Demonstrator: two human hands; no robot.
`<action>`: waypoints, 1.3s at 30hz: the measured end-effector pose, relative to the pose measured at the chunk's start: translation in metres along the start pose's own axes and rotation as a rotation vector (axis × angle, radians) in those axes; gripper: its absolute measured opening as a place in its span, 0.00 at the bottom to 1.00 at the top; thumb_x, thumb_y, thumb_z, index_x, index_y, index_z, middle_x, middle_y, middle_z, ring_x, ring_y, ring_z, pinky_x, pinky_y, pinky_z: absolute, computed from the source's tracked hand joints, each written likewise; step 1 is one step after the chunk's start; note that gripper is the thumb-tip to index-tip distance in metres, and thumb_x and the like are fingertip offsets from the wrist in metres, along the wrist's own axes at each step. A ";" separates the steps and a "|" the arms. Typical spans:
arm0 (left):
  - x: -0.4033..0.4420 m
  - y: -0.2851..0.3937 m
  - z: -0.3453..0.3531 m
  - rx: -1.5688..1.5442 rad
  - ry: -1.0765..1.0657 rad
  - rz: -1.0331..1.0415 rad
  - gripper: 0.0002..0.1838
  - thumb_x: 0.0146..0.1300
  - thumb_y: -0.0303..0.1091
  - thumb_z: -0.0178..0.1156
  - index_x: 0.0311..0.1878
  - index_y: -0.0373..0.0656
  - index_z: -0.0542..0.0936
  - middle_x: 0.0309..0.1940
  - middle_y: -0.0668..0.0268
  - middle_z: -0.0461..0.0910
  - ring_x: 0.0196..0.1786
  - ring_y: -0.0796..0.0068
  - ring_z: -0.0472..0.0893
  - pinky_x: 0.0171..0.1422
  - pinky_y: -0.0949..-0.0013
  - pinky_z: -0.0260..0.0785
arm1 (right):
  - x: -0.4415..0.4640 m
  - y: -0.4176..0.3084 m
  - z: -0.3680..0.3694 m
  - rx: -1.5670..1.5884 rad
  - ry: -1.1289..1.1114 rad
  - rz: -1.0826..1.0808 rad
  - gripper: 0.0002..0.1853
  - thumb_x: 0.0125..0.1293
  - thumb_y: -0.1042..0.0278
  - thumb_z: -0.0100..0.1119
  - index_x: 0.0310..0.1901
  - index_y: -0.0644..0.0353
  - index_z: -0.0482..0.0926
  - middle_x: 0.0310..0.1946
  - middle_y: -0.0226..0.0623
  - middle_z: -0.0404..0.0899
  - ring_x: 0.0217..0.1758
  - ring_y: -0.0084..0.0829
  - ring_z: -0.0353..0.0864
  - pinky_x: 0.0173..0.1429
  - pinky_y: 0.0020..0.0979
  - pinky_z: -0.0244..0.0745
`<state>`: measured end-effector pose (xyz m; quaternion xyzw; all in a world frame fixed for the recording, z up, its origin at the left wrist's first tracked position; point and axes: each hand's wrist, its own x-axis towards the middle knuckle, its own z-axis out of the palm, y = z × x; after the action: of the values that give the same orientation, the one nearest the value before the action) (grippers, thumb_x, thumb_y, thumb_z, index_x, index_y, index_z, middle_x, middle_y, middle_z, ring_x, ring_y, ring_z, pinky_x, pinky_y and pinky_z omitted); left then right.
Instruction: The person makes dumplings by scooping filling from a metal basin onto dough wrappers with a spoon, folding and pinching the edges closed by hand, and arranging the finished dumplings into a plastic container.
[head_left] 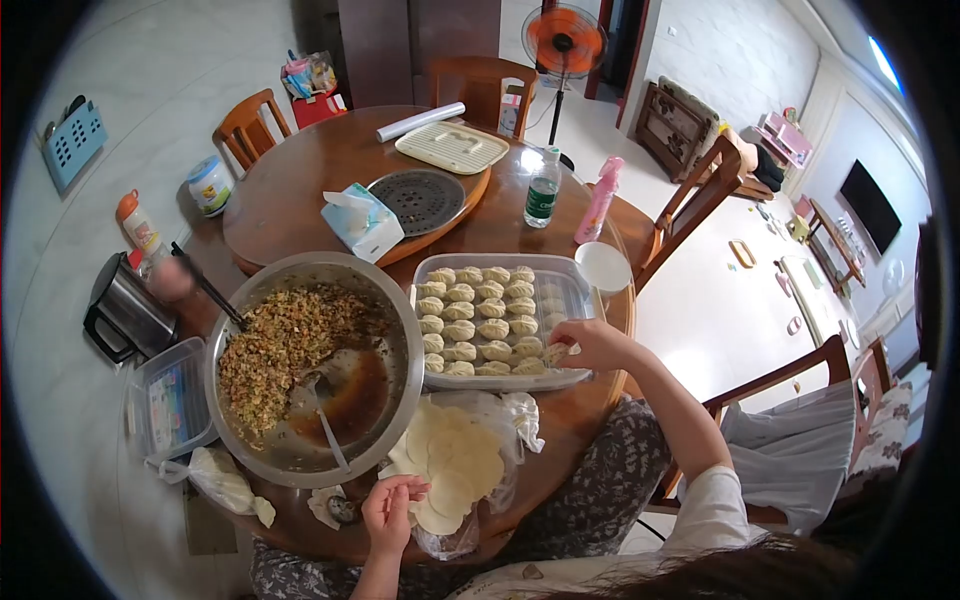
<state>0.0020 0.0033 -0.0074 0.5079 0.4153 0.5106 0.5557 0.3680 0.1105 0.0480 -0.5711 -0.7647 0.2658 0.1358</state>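
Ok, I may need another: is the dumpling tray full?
Not full: the tray shows a bare strip to the right of the dumplings.

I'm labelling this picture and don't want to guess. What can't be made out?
All in the head view:
Dumpling in the tub: partly covered by the right hand; grip unclear.
Wrappers: lower ones hidden by upper ones; can't be counted.
Pinkish thing beside the kettle: blurred.
Green-labelled bottle: print too small to read.
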 end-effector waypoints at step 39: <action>0.000 -0.006 0.001 -0.025 -0.042 -0.063 0.07 0.62 0.26 0.48 0.40 0.32 0.71 0.34 0.59 0.77 0.37 0.72 0.79 0.42 0.73 0.70 | 0.012 -0.003 -0.010 -0.127 -0.284 0.101 0.19 0.43 0.67 0.61 0.41 0.60 0.75 0.36 0.40 0.77 0.42 0.37 0.76 0.46 0.34 0.70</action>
<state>0.0037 0.0039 -0.0127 0.4982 0.4128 0.4873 0.5865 0.3670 0.1233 0.0565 -0.5730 -0.7617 0.3015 -0.0236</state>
